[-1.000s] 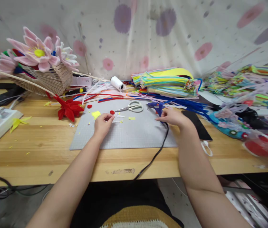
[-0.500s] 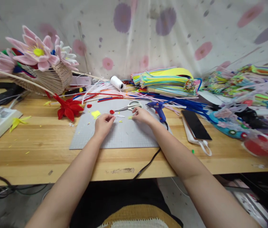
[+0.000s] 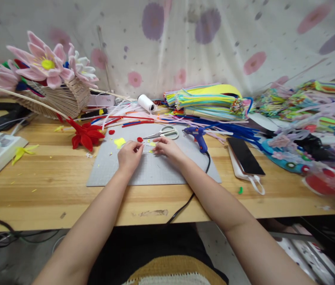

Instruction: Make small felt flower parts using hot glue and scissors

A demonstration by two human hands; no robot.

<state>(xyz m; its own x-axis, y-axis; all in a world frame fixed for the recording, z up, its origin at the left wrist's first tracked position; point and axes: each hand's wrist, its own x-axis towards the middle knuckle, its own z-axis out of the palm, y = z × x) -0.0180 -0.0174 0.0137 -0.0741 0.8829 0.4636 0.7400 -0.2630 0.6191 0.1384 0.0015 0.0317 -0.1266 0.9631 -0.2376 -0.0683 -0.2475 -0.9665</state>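
Observation:
My left hand [image 3: 130,157] is closed in a pinch over the grey cutting mat [image 3: 108,174]. A thin pale stem with a yellow tip [image 3: 150,151] sticks out to the right of its fingertips. Close by on the right, my right hand [image 3: 169,150] has its fingers bent around a small yellow piece [image 3: 152,144], partly hidden by them. Grey-handled scissors [image 3: 169,132] lie just beyond the hands. A red round piece [image 3: 139,139] rests at the blade tips, and a yellow scrap [image 3: 119,142] lies beyond my left hand.
A blue glue gun [image 3: 197,137] lies at the mat's right, its cord running to the table's front edge. Further right is a phone [image 3: 245,156]. A red flower [image 3: 87,135] lies left of the mat. Bundles of pipe cleaners [image 3: 209,103] and a white spool [image 3: 146,103] line the back.
My right hand has moved left, toward my left hand, bringing the small yellow piece along and uncovering the scissors' handles. My left hand has hardly moved.

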